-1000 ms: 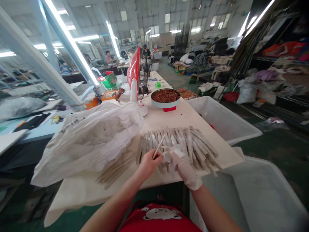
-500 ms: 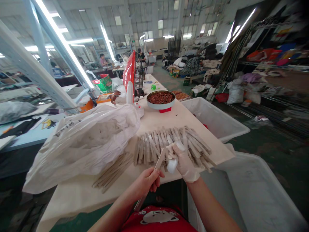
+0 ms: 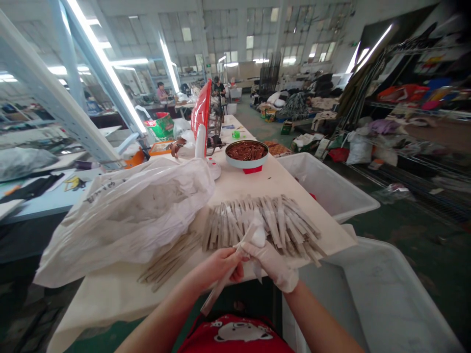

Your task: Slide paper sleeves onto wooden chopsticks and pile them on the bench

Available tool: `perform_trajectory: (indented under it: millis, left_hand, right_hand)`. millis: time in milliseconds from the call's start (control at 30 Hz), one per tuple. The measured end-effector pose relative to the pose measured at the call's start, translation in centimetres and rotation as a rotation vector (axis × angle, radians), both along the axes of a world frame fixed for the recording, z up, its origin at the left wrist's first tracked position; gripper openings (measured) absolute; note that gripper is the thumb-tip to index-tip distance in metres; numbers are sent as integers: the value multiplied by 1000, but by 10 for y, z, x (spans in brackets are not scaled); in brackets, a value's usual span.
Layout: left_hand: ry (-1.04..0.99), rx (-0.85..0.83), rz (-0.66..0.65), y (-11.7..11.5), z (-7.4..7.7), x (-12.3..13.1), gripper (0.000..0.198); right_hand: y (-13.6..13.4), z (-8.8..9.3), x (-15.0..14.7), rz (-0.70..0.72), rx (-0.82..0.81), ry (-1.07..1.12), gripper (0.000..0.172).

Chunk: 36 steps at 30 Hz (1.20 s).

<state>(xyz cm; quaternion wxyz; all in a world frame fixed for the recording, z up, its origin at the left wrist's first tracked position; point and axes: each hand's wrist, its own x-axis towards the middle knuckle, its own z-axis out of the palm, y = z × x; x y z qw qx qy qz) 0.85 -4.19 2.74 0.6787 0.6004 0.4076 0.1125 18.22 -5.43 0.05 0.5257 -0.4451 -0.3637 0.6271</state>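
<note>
My bare left hand (image 3: 221, 267) is closed around a flat beige-grey strip (image 3: 216, 297), which slants from near my shirt up toward the table. My right hand (image 3: 272, 267), in a pale thin glove, pinches the strip just above the left one. A white, soft-looking wad (image 3: 259, 236) rests at the right fingers against the strip's upper part. Thin white material hangs below those fingers; I cannot make out what it is. Just beyond both hands lies a wide row of similar strips (image 3: 224, 225), some with a shiny film. Loose bare strips (image 3: 170, 262) lie to the left.
A large white plastic bag (image 3: 132, 211) covers the table's left side. Further back stand a red fan (image 3: 200, 110) and a round tin (image 3: 247, 163) of brown pieces. White bins (image 3: 382, 284) flank the table's right edge. People work in the distance.
My right hand has come down and left to meet the strip beside my left hand. The white wad now lies higher, against the strip. The view has shifted slightly.
</note>
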Motion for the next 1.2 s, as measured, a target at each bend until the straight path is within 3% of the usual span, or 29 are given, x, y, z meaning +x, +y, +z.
perform_trajectory:
  millis: [133,267,333,433,500,633,800,867,967,1100,1200]
  left_hand:
    - [117,243,151,2,-10,-2,40]
    - [149,390,287,3,-10,-1,44]
    - [175,416,251,4,-8,-2,42]
    - [235,463,174,7,-9,1,35]
    - [254,503,188,11,-14,7,32]
    - [246,508,185,19,-24,19,30]
    - [247,468,96,21,-32,29,31]
    - [220,483,124,24,-37,39,30]
    - [196,425,171,41,-48,61,30]
    - [253,319,264,90,-67,99,22]
    - [292,327,309,121,-79,131,39]
  right_hand:
    - [4,-7,-8,-235,62,-9,34]
    - [3,-7,-18,-97,10,22,39]
    - [6,-6,-14,-75,-25,127,39]
    - [15,-7,-5,-246,-64,311,36]
    - [19,-12,-5,-316,-115,384,33]
    - [17,-22,-5,-205,-150,449,31]
    - [17,-24,17,-364,-177,465,35]
    - [20,-29,19,-327,-207,487,34]
    - [25,-37,28,-333,-198,481,31]
    - [31,-40,66,-469,-84,514,20]
    - [29,-36,89,-422,-59,584,27]
